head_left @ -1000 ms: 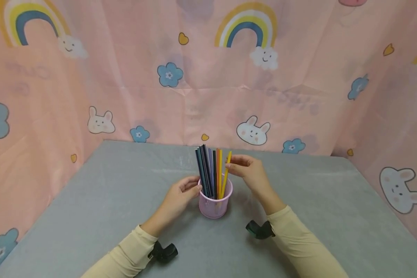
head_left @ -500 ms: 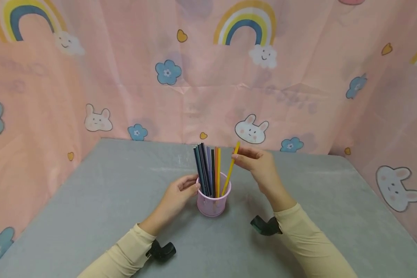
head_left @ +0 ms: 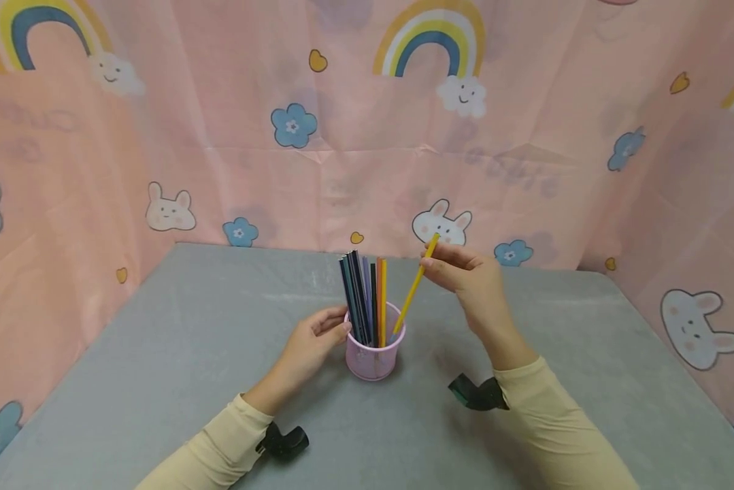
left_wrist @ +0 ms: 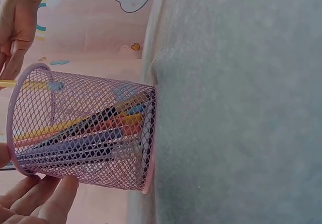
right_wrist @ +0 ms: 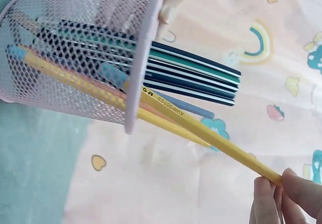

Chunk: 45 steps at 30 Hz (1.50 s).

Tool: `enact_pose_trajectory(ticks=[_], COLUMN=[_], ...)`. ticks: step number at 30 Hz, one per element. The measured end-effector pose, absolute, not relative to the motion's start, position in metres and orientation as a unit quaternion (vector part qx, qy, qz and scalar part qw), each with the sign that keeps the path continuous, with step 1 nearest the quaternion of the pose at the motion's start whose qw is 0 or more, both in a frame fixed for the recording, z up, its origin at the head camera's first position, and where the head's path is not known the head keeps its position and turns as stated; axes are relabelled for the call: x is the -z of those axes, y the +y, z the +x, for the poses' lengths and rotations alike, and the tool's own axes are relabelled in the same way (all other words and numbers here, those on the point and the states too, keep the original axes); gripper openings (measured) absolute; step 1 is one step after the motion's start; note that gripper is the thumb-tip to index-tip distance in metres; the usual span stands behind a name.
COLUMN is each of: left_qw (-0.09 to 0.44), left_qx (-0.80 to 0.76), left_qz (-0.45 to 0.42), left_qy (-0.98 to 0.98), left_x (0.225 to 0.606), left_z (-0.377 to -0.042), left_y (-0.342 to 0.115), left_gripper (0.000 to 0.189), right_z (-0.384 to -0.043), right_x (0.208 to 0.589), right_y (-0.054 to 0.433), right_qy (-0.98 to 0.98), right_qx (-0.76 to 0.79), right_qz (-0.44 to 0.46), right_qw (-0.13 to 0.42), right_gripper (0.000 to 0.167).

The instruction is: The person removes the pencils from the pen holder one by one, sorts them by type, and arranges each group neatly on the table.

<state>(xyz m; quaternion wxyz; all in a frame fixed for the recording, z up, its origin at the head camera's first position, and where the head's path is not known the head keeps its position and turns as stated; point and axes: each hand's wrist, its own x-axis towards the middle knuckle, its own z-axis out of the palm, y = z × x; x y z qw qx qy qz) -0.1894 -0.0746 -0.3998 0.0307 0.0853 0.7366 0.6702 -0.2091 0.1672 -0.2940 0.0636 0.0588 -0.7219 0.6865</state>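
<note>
A pink mesh pen holder (head_left: 371, 364) stands upright on the table, filled with several pencils, dark ones (right_wrist: 196, 73) on its left side and orange and yellow ones (head_left: 381, 292) on its right. My left hand (head_left: 305, 347) grips the holder's left side at the rim, thumb in front and fingers (left_wrist: 58, 201) against the mesh. With thumb and fingertips, my right hand (head_left: 473, 282) pinches the upper end of a yellow pencil (right_wrist: 201, 133) printed with small dark letters. That pencil leans right, its blue lower end (right_wrist: 113, 75) still inside the holder near the rim.
A grey cloth covers the table (head_left: 220, 292). Behind it hangs a pink curtain (head_left: 354, 177) printed with rainbows, rabbits and flowers. Black camera mounts (head_left: 479, 393) sit on both wrists, below the sleeves.
My right hand has moved up and to the right, drawing the yellow pencil partway out of the holder and tilting it further. My left hand keeps its grip on the holder.
</note>
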Motion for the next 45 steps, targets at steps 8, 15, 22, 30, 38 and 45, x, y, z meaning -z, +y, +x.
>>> enact_pose_trajectory(ticks=[8,15,22,30,38,45], left_qw=[0.032,0.037,0.041,0.035,0.036,0.032], left_qx=[-0.67,-0.667,-0.667,-0.668,-0.673,-0.671], left_qz=[0.091,0.091,0.093,0.089,0.095,0.096], left_qy=[0.736,0.738,0.738,0.738,0.733,0.735], left_x=[0.4,0.4,0.4,0.4,0.399,0.399], left_z=[-0.19,-0.189,-0.189,-0.189,-0.188,-0.188], left_y=[-0.075,-0.075,-0.076,-0.076,-0.076,-0.076], left_gripper=[0.039,0.04,0.041,0.04,0.041,0.04], right_z=[-0.206,-0.203,-0.202,-0.206,-0.214,-0.226], right_x=[0.283,0.275,0.278,0.288,0.304,0.312], right_y=[0.178,0.187,0.197,0.202,0.204,0.202], right_qy=[-0.668,-0.651,-0.661,-0.685,-0.745,-0.768], right_qx=[-0.737,-0.751,-0.741,-0.724,-0.667,-0.639], right_qz=[0.067,0.061,0.066,0.051,0.026,0.002], right_qw=[0.081,0.091,0.098,0.068,0.015,-0.038], right_gripper=[0.012,0.012,0.016,0.019,0.022,0.052])
